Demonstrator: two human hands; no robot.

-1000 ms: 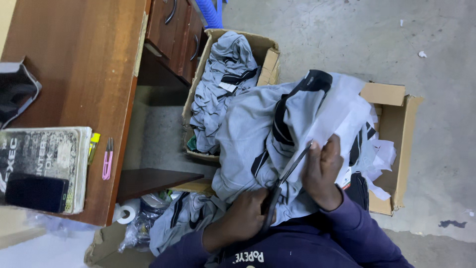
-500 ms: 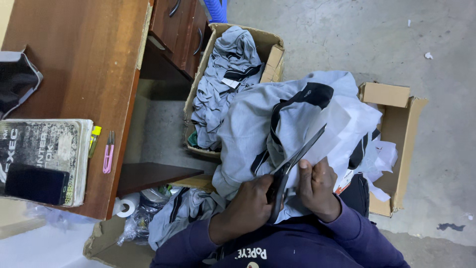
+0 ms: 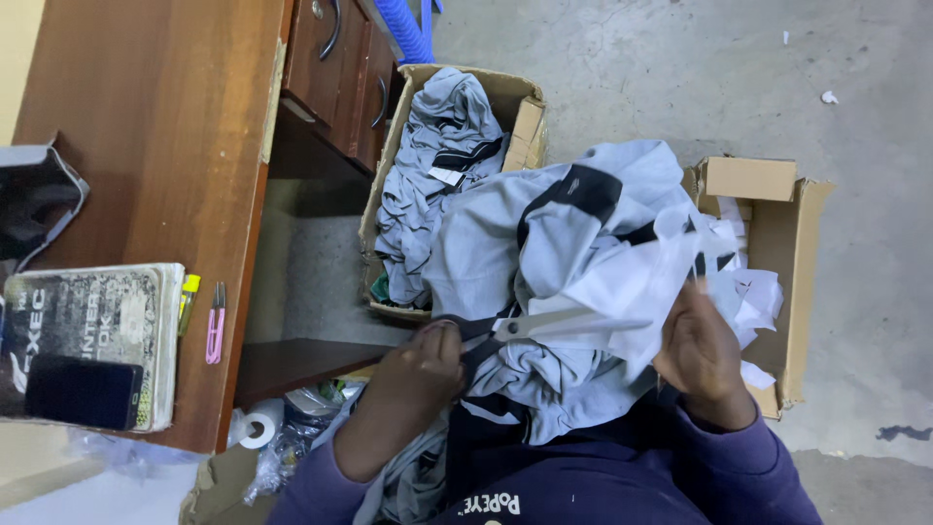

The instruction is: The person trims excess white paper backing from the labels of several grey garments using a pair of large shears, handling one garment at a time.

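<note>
garment workroom | bare concrete floor (image 3: 632, 68) | cardboard boxes (image 3: 530, 122) of grey garments | wooden desk (image 3: 146, 146)

A wooden desk (image 3: 146, 126) bears a book (image 3: 97, 331), dark phone (image 3: 83, 392) and pink clippers (image 3: 215, 324).

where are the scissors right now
In the head view the scissors sit low at centre, held in the left hand, blades pointing right over the grey garment toward the right hand.
</note>
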